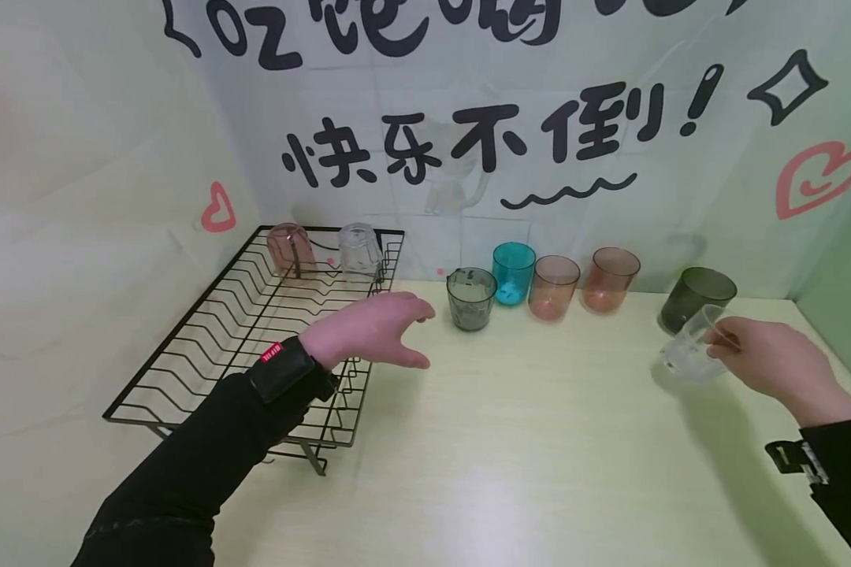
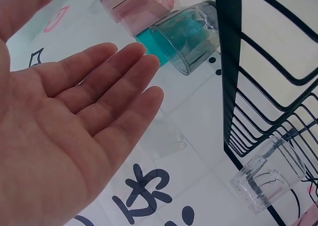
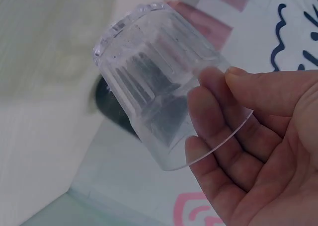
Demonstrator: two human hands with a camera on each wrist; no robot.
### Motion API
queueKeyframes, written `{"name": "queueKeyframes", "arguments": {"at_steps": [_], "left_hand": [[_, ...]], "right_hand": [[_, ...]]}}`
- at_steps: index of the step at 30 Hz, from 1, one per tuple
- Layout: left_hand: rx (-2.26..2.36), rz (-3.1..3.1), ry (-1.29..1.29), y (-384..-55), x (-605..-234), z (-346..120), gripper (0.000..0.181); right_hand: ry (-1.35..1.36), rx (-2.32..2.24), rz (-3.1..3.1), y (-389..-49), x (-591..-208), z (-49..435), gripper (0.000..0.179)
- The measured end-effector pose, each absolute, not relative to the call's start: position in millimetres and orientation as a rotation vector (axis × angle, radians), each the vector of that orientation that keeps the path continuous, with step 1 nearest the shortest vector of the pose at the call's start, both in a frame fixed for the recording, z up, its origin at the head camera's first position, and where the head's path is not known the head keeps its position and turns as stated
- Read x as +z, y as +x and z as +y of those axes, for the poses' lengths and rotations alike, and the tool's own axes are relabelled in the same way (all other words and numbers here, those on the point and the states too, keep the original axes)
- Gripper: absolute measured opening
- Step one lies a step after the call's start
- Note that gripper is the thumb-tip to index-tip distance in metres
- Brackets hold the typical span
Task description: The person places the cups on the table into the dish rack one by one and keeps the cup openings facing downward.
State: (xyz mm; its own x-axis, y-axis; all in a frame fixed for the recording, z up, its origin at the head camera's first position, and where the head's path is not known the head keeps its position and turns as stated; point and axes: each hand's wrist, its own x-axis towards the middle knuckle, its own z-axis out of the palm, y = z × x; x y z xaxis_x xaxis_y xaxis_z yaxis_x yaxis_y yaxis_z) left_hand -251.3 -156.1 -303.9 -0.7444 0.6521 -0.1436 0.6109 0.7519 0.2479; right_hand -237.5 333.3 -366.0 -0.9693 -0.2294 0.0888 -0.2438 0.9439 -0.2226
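Note:
My right hand (image 1: pixel 769 358) pinches a clear plastic cup (image 1: pixel 696 350) by its rim, thumb on one side and fingers on the other. In the right wrist view the clear cup (image 3: pixel 154 82) is tilted, its ribbed base pointing away from the hand (image 3: pixel 258 141). Just behind it in the head view stands a dark green cup (image 1: pixel 698 299). My left hand (image 1: pixel 376 331) is held beside the right edge of a black wire rack (image 1: pixel 269 331), holding nothing. Its fingers are extended and apart from the thumb, and the left wrist view shows the bare palm (image 2: pixel 59 146).
Along the back wall stand a grey cup (image 1: pixel 471 299), a blue cup (image 1: pixel 514 274) and two pinkish cups (image 1: pixel 554 287). At the rack's far end are a pink cup (image 1: pixel 291 248) and another clear cup (image 1: pixel 359 249). A wall panel (image 1: pixel 840 315) bounds the table's right side.

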Motion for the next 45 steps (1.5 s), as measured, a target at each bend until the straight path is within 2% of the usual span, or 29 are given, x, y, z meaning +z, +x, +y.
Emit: {"name": "queueKeyframes", "arguments": {"at_steps": [5, 11, 28, 45], "left_hand": [[0.281, 2.731, 0.997, -251, -304, -155, 0.065], [0.277, 2.733, 0.992, -251, -302, -150, 0.064], [0.312, 2.737, 0.975, -253, -300, -141, 0.065], [0.337, 2.740, 1.027, -256, -296, -136, 0.070]], "right_hand": [[0.458, 0.426, -3.007, -236, -361, 316, 0.008], [0.500, 0.573, -2.999, -237, -358, 299, 0.018], [0.558, 1.117, -2.888, -230, -355, 268, 0.016], [0.479, 1.594, -2.766, -230, -353, 246, 0.028]]}}
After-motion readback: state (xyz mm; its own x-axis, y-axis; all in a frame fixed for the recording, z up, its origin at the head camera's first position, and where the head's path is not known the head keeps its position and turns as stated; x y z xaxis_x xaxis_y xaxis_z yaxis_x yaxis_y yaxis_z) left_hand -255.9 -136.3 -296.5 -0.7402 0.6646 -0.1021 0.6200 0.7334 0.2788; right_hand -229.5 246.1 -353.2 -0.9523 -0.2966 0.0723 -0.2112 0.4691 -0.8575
